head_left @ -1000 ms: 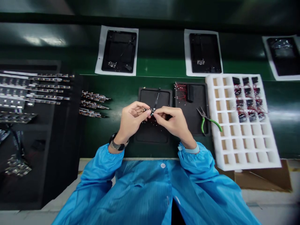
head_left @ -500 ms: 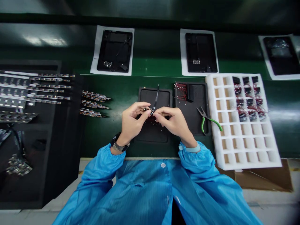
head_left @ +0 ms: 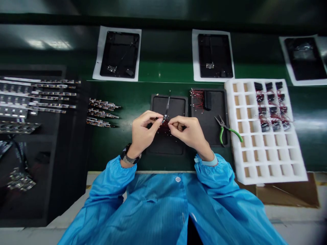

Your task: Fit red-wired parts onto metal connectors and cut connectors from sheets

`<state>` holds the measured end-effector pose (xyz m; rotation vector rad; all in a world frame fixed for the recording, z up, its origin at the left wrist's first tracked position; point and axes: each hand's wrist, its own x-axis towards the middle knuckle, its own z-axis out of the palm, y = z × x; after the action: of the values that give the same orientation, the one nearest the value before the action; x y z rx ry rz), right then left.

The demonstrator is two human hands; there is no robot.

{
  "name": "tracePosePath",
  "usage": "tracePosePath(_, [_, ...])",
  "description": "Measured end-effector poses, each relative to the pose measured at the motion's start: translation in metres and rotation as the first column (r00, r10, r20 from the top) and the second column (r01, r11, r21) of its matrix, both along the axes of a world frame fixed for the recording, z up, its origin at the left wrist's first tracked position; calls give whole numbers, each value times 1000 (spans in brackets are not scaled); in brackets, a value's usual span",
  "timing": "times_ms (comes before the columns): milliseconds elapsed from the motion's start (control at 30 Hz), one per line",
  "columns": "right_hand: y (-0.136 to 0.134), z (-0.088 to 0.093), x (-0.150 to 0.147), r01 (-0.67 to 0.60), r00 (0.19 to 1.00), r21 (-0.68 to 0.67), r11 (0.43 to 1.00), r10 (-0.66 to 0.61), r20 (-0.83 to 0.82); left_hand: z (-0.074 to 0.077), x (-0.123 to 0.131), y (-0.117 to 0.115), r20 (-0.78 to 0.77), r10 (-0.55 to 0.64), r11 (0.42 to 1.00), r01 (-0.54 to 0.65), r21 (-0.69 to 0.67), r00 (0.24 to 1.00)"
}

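Note:
Both of my hands are raised over a black rubber-edged tray [head_left: 167,105]. My left hand [head_left: 144,131] pinches a small black part [head_left: 165,118] between thumb and fingers. A thin black strip [head_left: 167,106] rises from that part. My right hand [head_left: 187,132] closes its fingertips on the same part from the other side. Fine red wires [head_left: 163,127] hang below it, partly hidden by my fingers. Tiny pale bits lie scattered on the tray beneath my hands.
To the right are a second black tray [head_left: 209,117] with a red wire bundle, green-handled pliers [head_left: 224,129] and a white foam tray [head_left: 265,160] holding black parts. Black frames on white sheets [head_left: 120,54] lie behind. Stacked circuit strips [head_left: 103,109] lie left.
The black strip has swung from leaning right to nearly upright, and more red wire shows below my fingers. The whole view has drifted slightly, shifting the back frames left.

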<state>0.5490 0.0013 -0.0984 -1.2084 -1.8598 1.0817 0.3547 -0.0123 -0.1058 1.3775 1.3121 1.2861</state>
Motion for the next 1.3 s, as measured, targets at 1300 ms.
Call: tracePosePath(1300, [4, 7, 5, -118, 985, -284, 952, 76, -156, 4, -3, 4, 230, -32, 965, 90, -247, 973])
